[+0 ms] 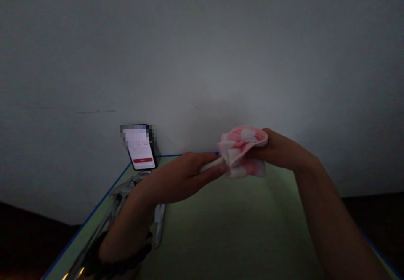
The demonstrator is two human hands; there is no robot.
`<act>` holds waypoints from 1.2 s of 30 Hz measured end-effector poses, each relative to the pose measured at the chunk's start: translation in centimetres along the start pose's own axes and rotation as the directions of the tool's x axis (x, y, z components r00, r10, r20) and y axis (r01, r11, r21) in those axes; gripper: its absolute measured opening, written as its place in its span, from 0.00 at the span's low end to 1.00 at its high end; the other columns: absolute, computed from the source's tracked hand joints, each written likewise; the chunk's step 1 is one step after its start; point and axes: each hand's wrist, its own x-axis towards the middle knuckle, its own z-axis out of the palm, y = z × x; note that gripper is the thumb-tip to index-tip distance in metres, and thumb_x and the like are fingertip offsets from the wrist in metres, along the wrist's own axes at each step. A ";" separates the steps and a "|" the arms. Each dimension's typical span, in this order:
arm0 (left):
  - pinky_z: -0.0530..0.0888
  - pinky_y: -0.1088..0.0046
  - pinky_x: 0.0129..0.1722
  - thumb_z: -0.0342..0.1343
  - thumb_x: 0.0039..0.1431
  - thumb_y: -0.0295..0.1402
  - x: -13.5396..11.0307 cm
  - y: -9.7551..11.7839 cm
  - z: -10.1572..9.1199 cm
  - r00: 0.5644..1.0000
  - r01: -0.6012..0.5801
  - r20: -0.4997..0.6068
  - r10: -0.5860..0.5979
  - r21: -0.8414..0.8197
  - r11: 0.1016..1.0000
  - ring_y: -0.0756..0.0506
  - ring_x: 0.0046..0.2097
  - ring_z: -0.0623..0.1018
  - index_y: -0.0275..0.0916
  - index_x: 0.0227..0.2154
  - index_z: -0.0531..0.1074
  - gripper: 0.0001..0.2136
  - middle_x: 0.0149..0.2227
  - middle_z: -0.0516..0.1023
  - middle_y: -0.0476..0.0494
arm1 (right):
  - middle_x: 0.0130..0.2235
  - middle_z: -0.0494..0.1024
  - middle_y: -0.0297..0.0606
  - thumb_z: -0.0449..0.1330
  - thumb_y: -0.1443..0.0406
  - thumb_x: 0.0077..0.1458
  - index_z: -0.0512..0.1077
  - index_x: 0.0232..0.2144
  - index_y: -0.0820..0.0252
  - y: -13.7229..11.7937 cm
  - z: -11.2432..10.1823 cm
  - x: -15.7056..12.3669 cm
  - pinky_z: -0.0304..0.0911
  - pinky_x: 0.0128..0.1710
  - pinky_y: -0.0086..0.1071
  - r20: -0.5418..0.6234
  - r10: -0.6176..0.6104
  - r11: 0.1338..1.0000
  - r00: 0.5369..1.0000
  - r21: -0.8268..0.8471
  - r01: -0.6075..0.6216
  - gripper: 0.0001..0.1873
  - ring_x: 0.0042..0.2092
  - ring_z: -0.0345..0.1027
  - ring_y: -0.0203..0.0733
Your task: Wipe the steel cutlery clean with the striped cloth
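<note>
My left hand (176,174) is closed round a thin white handle (212,165), thumb above and fingers below. The handle's far end goes into a pink and white checked cloth (243,143), which hides what is there. From the right, my right hand (274,149) is closed on the cloth, with its fingers mostly hidden behind the folds. Both hands are held up over the table, and part of the cloth hangs below them.
A phone (143,151) with a lit screen leans on the grey wall (202,61) at the table's back left. Shiny metal items (121,189) lie along the left side of the pale green, blue-edged table (227,229). A narrow pale object (159,225) lies beside my left forearm.
</note>
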 end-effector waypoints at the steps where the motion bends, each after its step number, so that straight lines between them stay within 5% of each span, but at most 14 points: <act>1: 0.60 0.79 0.24 0.40 0.63 0.43 0.1 0.0 0.0 1.000 0.003 -0.003 -0.003 -0.010 1.000 0.53 0.25 0.65 0.38 0.34 0.69 0.17 0.24 0.66 0.53 | 0.32 0.77 0.33 0.61 0.63 0.45 0.75 0.31 0.59 -0.1 0.0 0.1 0.63 0.33 0.31 -0.025 0.001 1.000 1.000 0.010 -0.001 0.08 0.32 0.68 0.38; 4: 0.62 0.79 0.26 0.39 0.63 0.42 0.1 0.2 0.1 1.000 0.007 -0.022 -0.008 -0.062 0.998 0.52 0.26 0.66 0.38 0.32 0.66 0.16 0.24 0.66 0.53 | 0.33 0.77 0.35 0.61 0.62 0.45 0.74 0.32 0.59 -0.2 0.4 0.6 0.62 0.33 0.30 -0.207 -0.021 0.998 0.978 0.051 0.032 0.10 0.34 0.68 0.38; 9: 0.63 0.78 0.26 0.36 0.64 0.42 0.1 0.3 0.5 0.996 0.040 -0.073 -0.051 -0.136 0.990 0.52 0.26 0.65 0.38 0.28 0.61 0.16 0.24 0.63 0.53 | 0.23 0.71 0.32 0.58 0.54 0.47 0.72 0.25 0.63 -0.5 4.1 2.7 0.55 0.23 0.26 -0.569 0.074 0.963 0.819 0.254 0.089 0.16 0.24 0.61 0.32; 13: 0.63 0.76 0.26 0.36 0.64 0.42 0.7 0.2 1.4 0.995 0.069 -0.060 -0.075 -0.098 0.993 0.52 0.25 0.65 0.39 0.27 0.59 0.16 0.23 0.64 0.53 | 0.21 0.69 0.31 0.55 0.49 0.47 0.69 0.26 0.62 0.3 7.9 4.5 0.55 0.22 0.27 -0.629 0.296 0.765 0.719 0.606 0.216 0.20 0.22 0.60 0.31; 17: 0.62 0.75 0.26 0.35 0.64 0.42 1.4 0.2 1.9 0.995 0.077 -0.055 -0.080 -0.051 0.996 0.51 0.25 0.65 0.39 0.28 0.60 0.16 0.23 0.65 0.52 | 0.22 0.70 0.32 0.57 0.52 0.46 0.68 0.25 0.62 1.0 8.7 5.1 0.58 0.23 0.28 -0.529 0.439 0.587 0.726 0.781 0.214 0.17 0.23 0.63 0.32; 21: 0.62 0.75 0.26 0.33 0.64 0.44 1.3 0.0 1.7 0.994 0.079 -0.072 -0.088 -0.119 0.990 0.51 0.24 0.64 0.39 0.26 0.59 0.18 0.22 0.64 0.53 | 0.28 0.73 0.33 0.60 0.59 0.44 0.70 0.28 0.61 0.3 7.8 4.7 0.62 0.28 0.28 -0.423 0.310 0.482 0.852 0.842 0.242 0.11 0.28 0.66 0.34; 23: 0.62 0.76 0.26 0.33 0.64 0.44 1.1 0.0 1.6 0.991 0.082 -0.088 -0.097 -0.158 0.984 0.51 0.24 0.64 0.39 0.25 0.59 0.19 0.22 0.63 0.53 | 0.30 0.74 0.33 0.63 0.63 0.41 0.70 0.30 0.60 -0.1 7.7 4.4 0.63 0.31 0.28 -0.400 0.223 0.485 0.889 0.837 0.255 0.10 0.30 0.67 0.34; 26: 0.62 0.76 0.25 0.34 0.64 0.45 0.9 0.2 1.5 0.991 0.084 -0.089 -0.101 -0.181 0.980 0.52 0.24 0.63 0.39 0.24 0.59 0.19 0.21 0.62 0.53 | 0.30 0.74 0.32 0.64 0.64 0.40 0.70 0.31 0.59 -0.1 7.8 4.2 0.63 0.31 0.27 -0.422 0.206 0.515 0.883 0.814 0.269 0.12 0.30 0.66 0.33; 30: 0.61 0.77 0.24 0.35 0.63 0.45 1.0 0.6 1.4 0.996 0.073 -0.041 -0.084 -0.223 0.972 0.52 0.23 0.62 0.39 0.23 0.59 0.19 0.21 0.62 0.54 | 0.29 0.73 0.33 0.61 0.59 0.44 0.70 0.31 0.60 0.4 7.8 4.3 0.62 0.28 0.27 -0.492 0.273 0.569 0.826 0.776 0.274 0.12 0.27 0.64 0.32; 36: 0.61 0.78 0.23 0.36 0.63 0.44 0.8 0.8 1.1 0.998 0.049 -0.018 -0.058 -0.322 0.945 0.53 0.22 0.60 0.39 0.22 0.57 0.18 0.20 0.59 0.55 | 0.16 0.62 0.27 0.57 0.50 0.47 0.64 0.19 0.60 0.4 6.9 3.7 0.51 0.17 0.26 -0.619 0.272 0.811 0.737 0.559 0.171 0.19 0.19 0.53 0.29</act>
